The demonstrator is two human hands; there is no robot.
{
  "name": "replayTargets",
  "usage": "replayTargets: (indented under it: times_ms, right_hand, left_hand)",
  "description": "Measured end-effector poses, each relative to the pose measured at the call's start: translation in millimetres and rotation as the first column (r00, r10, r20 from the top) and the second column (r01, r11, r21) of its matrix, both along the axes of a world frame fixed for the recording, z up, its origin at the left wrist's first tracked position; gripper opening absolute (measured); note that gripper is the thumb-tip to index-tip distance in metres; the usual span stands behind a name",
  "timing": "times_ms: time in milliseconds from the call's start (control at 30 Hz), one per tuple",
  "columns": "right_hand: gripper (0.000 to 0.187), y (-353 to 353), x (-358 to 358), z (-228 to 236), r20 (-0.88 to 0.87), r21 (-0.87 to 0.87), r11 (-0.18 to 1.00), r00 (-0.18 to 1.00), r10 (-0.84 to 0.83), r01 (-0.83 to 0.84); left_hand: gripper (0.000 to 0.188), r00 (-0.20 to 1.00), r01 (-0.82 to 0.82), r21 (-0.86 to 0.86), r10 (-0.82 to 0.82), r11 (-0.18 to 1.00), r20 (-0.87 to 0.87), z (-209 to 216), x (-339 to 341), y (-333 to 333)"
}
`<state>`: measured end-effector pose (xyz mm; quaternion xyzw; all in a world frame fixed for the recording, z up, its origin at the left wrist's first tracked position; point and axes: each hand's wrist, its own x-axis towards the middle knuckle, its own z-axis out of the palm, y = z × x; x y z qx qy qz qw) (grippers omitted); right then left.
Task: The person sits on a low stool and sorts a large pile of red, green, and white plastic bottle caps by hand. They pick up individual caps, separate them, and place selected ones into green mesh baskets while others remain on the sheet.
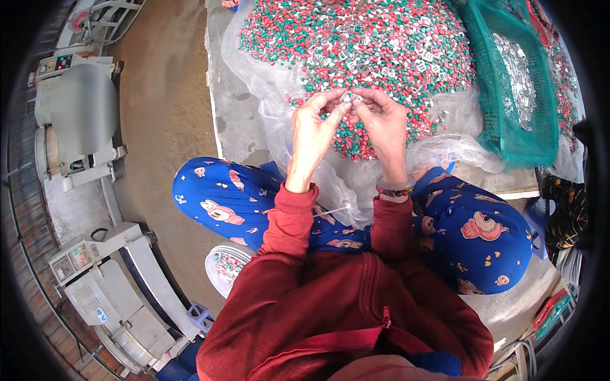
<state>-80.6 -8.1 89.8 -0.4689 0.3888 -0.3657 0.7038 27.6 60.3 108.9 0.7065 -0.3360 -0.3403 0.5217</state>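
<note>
I see L hand (pixel 312 120) & R hand (pixel 389 120) meeting tip to tip, thumbs & index fingers pinched narrow on a small shiny pc (pixel 349 98), held above the near part of the red, green & white pile (pixel 273 32). Forearms come up from below, angled slightly inward; bracelet (pixel 394 192) on R wrist. Green mesh basket (pixel 495 108) w/ shiny pcs to the R. Far L, lower machine (pixel 130 330) w/ blue-&-white label (pixel 101 315).

Both hands (pixel 386 119) meet at pinched fingertips (pixel 343 106), forearms (pixel 291 219) stretched forward.
</note>
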Motion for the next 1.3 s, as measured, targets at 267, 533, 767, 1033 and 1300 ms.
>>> replayTargets:
  times_ms: [267, 533, 767, 1033, 1300]
  right_hand:
    - [0.025, 2.8, -2.9, 4.0, 0.244, -0.045, 0.999, 0.970, -0.008, 0.020]
    - [0.019, 6.3, -7.4, 17.8, 0.093, -0.248, 0.969, 0.996, 0.010, 0.013]
    - [0.020, 8.7, -5.3, 22.4, 0.272, -0.059, 0.998, 0.961, 0.050, -0.035]
    - [0.017, 0.1, -6.8, 14.5, 0.225, 0.019, 1.000, 0.974, -0.020, 0.017]
    - [0.012, 2.1, -6.5, 16.0, 0.081, -0.054, 0.998, 0.997, -0.006, 0.011]
  left_hand:
    - [0.027, 0.983, -0.012, -0.153, 0.039, 0.988, 0.177, -1.0, -8.9, -8.6]
    - [0.021, 0.928, 0.031, -0.193, 0.043, 0.981, 0.370, 21.7, -9.8, -2.2]
    - [0.022, 0.910, 0.049, -0.124, 0.007, 0.991, 0.415, 32.5, -10.1, -1.4]
    - [0.024, 0.723, 0.158, -0.005, -0.113, 0.987, 0.681, 39.3, -12.1, -7.7]
    - [0.019, 0.640, 0.151, 0.023, -0.116, 0.988, 0.760, 35.4, -11.6, -3.4]
